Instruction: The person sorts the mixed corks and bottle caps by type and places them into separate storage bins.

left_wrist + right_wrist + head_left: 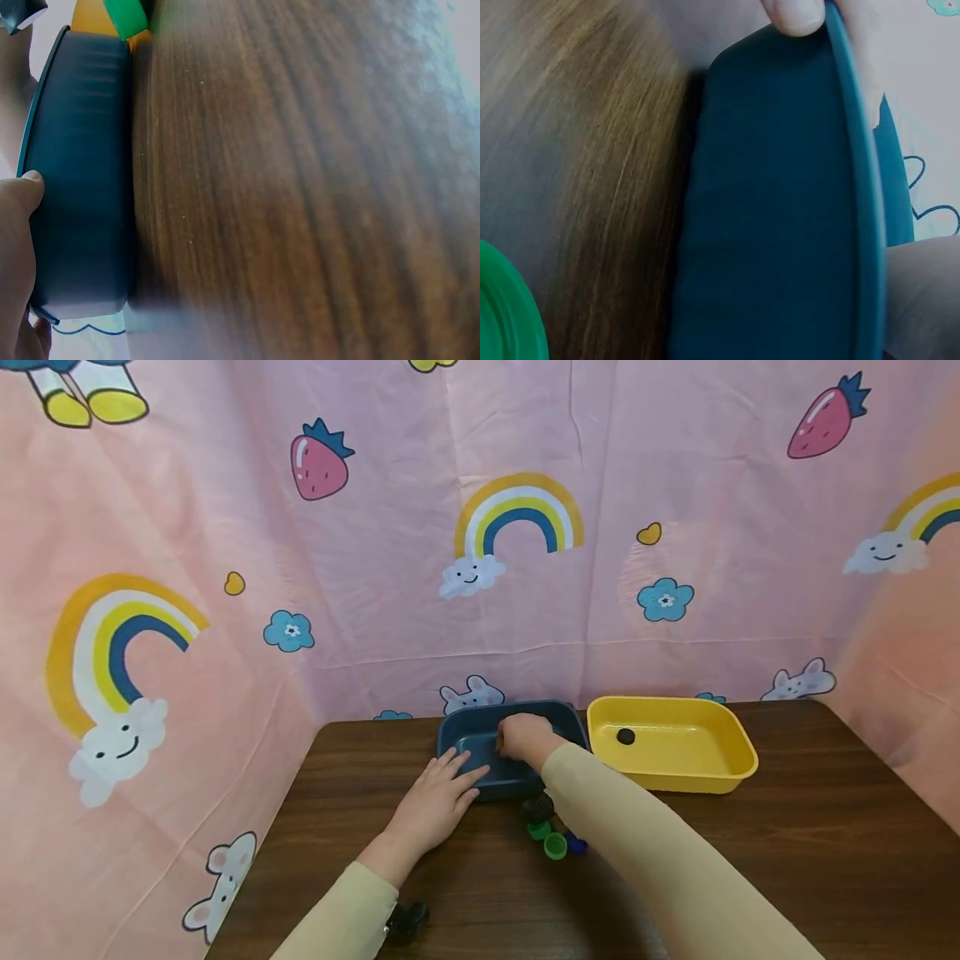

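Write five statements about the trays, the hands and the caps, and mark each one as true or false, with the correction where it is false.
1. The yellow tray stands to the right of the dark blue tray. True.
2. The right hand is inside the yellow tray. False: it is inside the dark blue tray.
3. The left hand holds the dark blue tray's edge. True.
4. Two green caps lie in the yellow tray. False: they lie on the table.
5. The yellow tray holds a dark round piece. True.

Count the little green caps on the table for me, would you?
2. One green cap lies in front of the dark blue tub; the other green cap sits just behind it, slightly left. More may be hidden under the right sleeve.
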`<action>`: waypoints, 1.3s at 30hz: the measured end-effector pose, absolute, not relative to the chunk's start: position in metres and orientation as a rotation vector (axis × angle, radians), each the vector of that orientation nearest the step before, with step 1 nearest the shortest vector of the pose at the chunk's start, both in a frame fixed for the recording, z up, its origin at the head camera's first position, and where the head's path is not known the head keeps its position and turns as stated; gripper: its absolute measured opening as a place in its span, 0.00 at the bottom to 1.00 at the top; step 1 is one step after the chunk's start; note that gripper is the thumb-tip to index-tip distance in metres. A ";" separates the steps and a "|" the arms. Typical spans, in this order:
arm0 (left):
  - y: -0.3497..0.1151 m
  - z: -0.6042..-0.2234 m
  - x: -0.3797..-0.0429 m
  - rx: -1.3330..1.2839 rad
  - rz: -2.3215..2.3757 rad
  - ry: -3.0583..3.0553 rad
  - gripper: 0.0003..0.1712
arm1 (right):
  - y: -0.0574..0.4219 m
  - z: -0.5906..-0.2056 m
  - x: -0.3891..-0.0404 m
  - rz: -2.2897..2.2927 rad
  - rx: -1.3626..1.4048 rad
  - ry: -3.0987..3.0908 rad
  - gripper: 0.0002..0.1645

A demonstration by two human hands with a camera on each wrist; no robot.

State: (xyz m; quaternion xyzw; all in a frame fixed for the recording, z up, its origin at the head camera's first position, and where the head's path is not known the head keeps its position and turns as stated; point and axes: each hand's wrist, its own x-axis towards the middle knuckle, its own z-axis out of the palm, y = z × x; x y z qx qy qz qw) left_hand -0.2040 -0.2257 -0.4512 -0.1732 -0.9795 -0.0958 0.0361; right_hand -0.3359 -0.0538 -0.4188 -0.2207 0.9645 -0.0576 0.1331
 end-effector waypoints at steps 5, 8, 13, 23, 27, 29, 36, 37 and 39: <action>-0.226 -0.451 -0.206 -0.557 -0.271 -2.995 0.26 | -0.052 -0.421 -0.338 -0.162 -0.630 2.815 0.14; -0.225 -0.452 -0.206 -0.550 -0.262 -3.000 0.26 | -0.051 -0.423 -0.338 -0.164 -0.628 2.822 0.18; -0.225 -0.452 -0.205 -0.548 -0.263 -2.994 0.26 | -0.046 -0.420 -0.338 -0.197 -0.628 2.828 0.28; -0.224 -0.451 -0.204 -0.538 -0.257 -3.004 0.26 | -0.030 -0.417 -0.332 -0.421 -0.644 2.819 0.32; -0.224 -0.452 -0.204 -0.532 -0.252 -2.998 0.26 | -0.022 -0.413 -0.323 -0.571 -0.638 2.825 0.32; -0.224 -0.453 -0.205 -0.527 -0.237 -2.999 0.26 | -0.017 -0.411 -0.318 -0.637 -0.642 2.839 0.31; -0.223 -0.453 -0.204 -0.536 -0.248 -2.996 0.27 | 0.004 -0.406 -0.292 -0.840 -0.735 2.901 0.26; -0.223 -0.453 -0.204 -0.537 -0.255 -2.994 0.27 | 0.007 -0.405 -0.286 -0.867 -0.750 2.908 0.25; -0.223 -0.453 -0.205 -0.533 -0.264 -2.993 0.27 | 0.015 -0.404 -0.275 -0.913 -0.788 2.918 0.25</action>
